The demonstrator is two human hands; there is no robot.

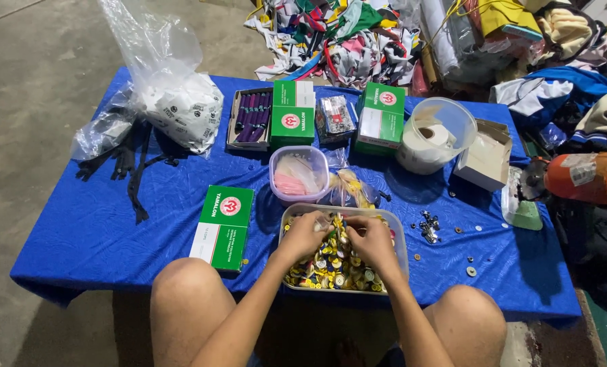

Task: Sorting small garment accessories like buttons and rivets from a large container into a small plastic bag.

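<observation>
A clear rectangular plastic tub (pixel 400 234) full of small mixed-colour buttons (pixel 335 265) stands at the near edge of a low table covered in blue cloth (pixel 113 224). My left hand (pixel 306 234) and my right hand (pixel 370 241) are both inside the tub, fingers curled in the buttons and pinching small pieces where the fingertips meet over the middle. What exactly each hand pinches is too small to tell. My bare knees show below the table edge.
Green-and-white boxes (pixel 223 228) (pixel 293 112) (pixel 381 117), a small pink-filled tub (pixel 298 175), a round tub holding a tape roll (pixel 434 134), an open tray of purple items (pixel 250 117), plastic bags (pixel 181 102), black zippers (pixel 130 163), loose buttons (pixel 429 228), a white box (pixel 483 155). Fabric scraps lie piled behind.
</observation>
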